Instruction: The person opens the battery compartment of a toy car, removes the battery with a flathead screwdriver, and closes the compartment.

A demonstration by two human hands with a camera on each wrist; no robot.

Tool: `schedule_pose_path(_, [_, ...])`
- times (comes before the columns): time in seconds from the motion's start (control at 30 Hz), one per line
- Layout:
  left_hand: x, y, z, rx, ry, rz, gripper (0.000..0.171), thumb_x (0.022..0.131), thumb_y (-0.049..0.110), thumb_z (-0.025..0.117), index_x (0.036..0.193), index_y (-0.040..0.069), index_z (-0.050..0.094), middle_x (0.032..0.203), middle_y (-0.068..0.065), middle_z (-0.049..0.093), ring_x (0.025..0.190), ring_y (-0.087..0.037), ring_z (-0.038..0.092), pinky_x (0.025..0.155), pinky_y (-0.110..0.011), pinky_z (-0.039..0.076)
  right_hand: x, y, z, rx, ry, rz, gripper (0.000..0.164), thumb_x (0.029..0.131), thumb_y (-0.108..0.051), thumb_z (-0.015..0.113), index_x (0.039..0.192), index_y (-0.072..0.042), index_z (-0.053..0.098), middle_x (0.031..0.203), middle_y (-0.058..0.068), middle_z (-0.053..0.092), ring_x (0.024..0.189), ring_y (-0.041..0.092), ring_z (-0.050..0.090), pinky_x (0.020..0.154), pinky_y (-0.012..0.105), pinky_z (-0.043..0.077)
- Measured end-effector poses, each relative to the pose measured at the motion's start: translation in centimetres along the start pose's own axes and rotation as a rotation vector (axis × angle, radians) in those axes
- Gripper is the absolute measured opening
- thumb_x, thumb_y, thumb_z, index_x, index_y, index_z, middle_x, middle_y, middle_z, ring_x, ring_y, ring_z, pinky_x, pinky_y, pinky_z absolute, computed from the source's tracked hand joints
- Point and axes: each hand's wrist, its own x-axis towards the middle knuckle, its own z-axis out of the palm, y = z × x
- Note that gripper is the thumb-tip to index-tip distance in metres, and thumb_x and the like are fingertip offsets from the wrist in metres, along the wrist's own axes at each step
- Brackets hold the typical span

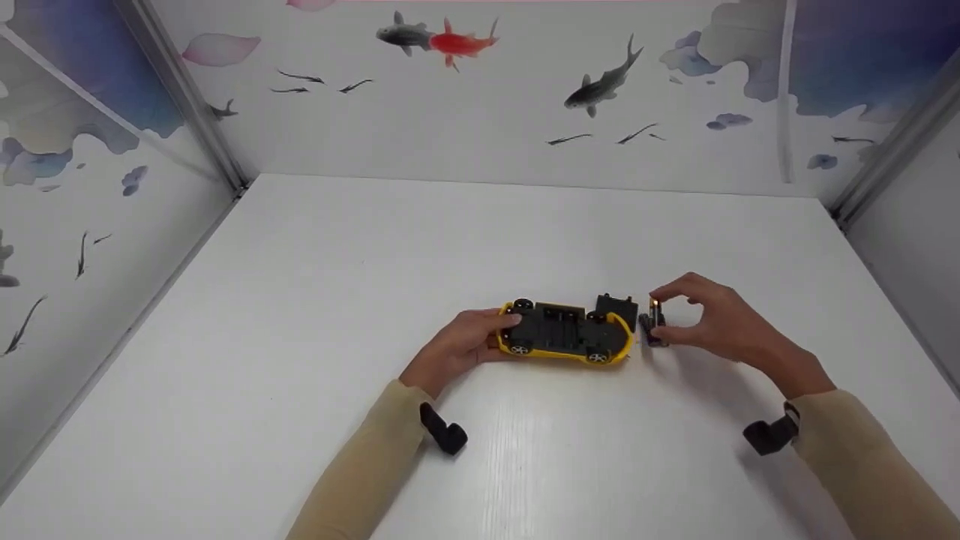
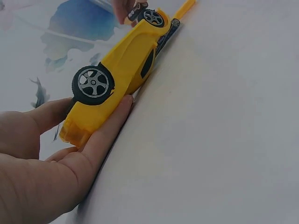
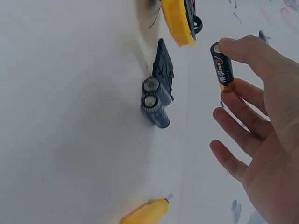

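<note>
Left hand [image 1: 466,339] curled round left end of upturned yellow toy car [image 1: 551,330] (thumb on black underside), roughly midway between left and right edges of white table [image 1: 337,270]. Black battery cover [image 1: 620,306] beyond car's right end, toward far edge. Two batteries [image 3: 157,113] lying beside cover. Right hand [image 1: 724,322], nearest right edge, pinching third battery [image 3: 222,67] end to end, other fingers loosely spread.
</note>
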Motion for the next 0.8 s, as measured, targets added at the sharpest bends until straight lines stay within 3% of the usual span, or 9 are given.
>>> schedule_pose_path(0.23, [-0.1,0.0,-0.3,-0.002,0.014,0.002,0.050,0.097,0.018,0.068,0.142,0.001,0.053,0.135,-0.017,0.061,0.120,-0.028,0.065,0.097,-0.038,0.056,-0.9,1.4,-0.4,-0.046,-0.036,0.047,0.050,0.085,-0.022,0.080,0.128,-0.002,0.063,0.123,0.016,0.061,0.128,0.044,0.052,0.106,0.065,0.042])
schedule_pose_path(0.5, [-0.1,0.0,-0.3,-0.014,0.011,0.007,0.051,0.096,0.017,0.068,0.142,-0.001,0.052,0.135,-0.018,0.061,0.120,-0.029,0.065,0.098,-0.039,0.056,-0.8,2.2,0.0,-0.129,-0.051,0.029,0.050,0.087,-0.022,0.078,0.129,0.000,0.063,0.122,0.017,0.059,0.113,0.038,0.061,0.095,0.058,0.050])
schedule_pose_path(0.8, [0.0,-0.1,0.0,-0.008,-0.007,0.018,0.048,0.096,0.018,0.068,0.139,0.000,0.055,0.131,-0.016,0.064,0.116,-0.027,0.067,0.096,-0.038,0.057,-0.9,3.0,0.2,-0.299,-0.054,-0.003,0.048,0.086,-0.021,0.077,0.128,0.000,0.065,0.123,0.022,0.062,0.111,0.044,0.063,0.097,0.071,0.040])
